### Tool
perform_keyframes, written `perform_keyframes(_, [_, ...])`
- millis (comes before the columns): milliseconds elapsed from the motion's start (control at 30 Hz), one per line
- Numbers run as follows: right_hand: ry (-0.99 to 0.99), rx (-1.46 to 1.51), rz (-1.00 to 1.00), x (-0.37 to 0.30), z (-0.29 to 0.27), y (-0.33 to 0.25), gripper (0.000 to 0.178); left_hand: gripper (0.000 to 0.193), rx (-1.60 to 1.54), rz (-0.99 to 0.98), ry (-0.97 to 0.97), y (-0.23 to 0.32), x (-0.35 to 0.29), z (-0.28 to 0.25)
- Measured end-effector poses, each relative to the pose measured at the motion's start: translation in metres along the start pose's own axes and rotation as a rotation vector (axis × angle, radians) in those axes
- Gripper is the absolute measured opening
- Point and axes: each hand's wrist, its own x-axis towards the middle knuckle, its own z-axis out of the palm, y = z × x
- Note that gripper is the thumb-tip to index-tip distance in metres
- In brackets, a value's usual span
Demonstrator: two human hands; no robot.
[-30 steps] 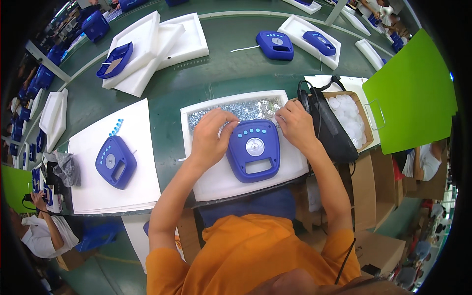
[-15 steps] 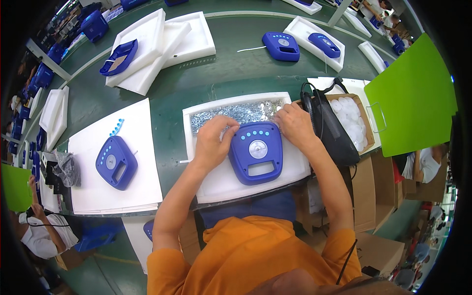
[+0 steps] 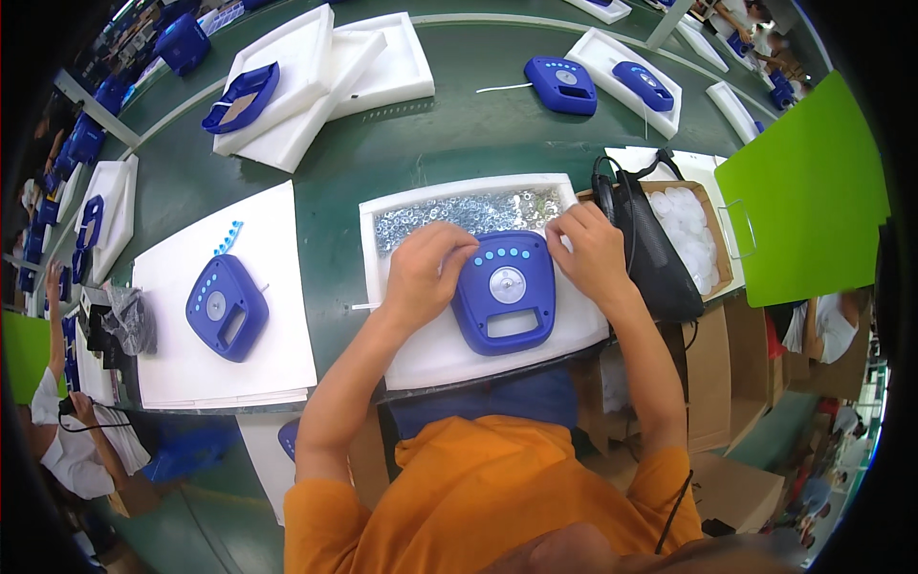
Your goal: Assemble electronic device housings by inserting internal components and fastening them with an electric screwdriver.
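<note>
A blue plastic housing [image 3: 524,304] lies in front of me, with a row of light-blue buttons, a round silver dial [image 3: 507,284] and a rectangular opening. It rests on a white foam tray [image 3: 421,359], whose far part holds many small shiny metal nuts or washers [image 3: 430,212]. My left hand [image 3: 423,273] is closed at the housing's upper left corner, thumb and fingertips pinched together. My right hand [image 3: 591,251] is just beyond the upper right corner, fingers bent toward the thumb. Whatever either pinch holds is too small or hidden to make out.
A second blue housing [image 3: 226,311] and a strip of blue buttons [image 3: 228,238] lie on white sheets at left. At right stand a black bag [image 3: 655,258], a box of white round pieces [image 3: 684,230] and a green panel [image 3: 803,191]. Foam trays [image 3: 397,67] line the conveyor beyond.
My right hand has drawn a little to the right, away from the housing's upper right corner. My left hand stays at its corner. The whole view has shifted slightly.
</note>
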Motion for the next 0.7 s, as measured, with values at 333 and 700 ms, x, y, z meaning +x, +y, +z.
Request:
perform_keyframes(333, [-0.001,0.027,-0.294,-0.021,-0.016,-0.062,0.011,0.014,0.076,0.279,-0.112,0.006,-0.003,0.012])
perform_keyframes(700, [0.007,0.07,-0.317,-0.019,-0.024,-0.06,0.013,0.02,0.134,0.352,-0.171,0.007,-0.001,0.019])
